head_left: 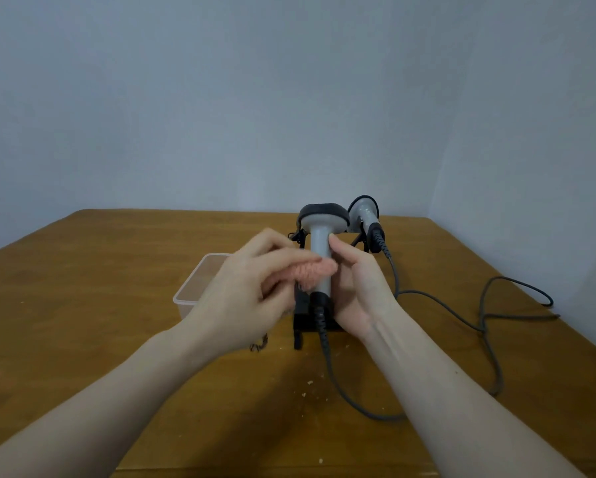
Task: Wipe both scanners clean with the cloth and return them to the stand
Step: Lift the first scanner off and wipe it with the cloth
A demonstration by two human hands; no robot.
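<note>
Your right hand (355,284) is gripping a scanner (320,250) upright above the table (117,305), head up and pointing away, cable end down. Your left hand (245,291) is pinching the cloth (312,272) against its handle. The second scanner (364,212) is sitting tilted on the stand (301,315) behind.

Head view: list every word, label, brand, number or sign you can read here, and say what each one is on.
None can be read.
Held scanner: grey handle and dark head show no print.
Second scanner in the stand: a faint mark on its grey back, too small and blurred to read.
Pink cloth, clear plastic box and wooden table: no text visible.
</note>
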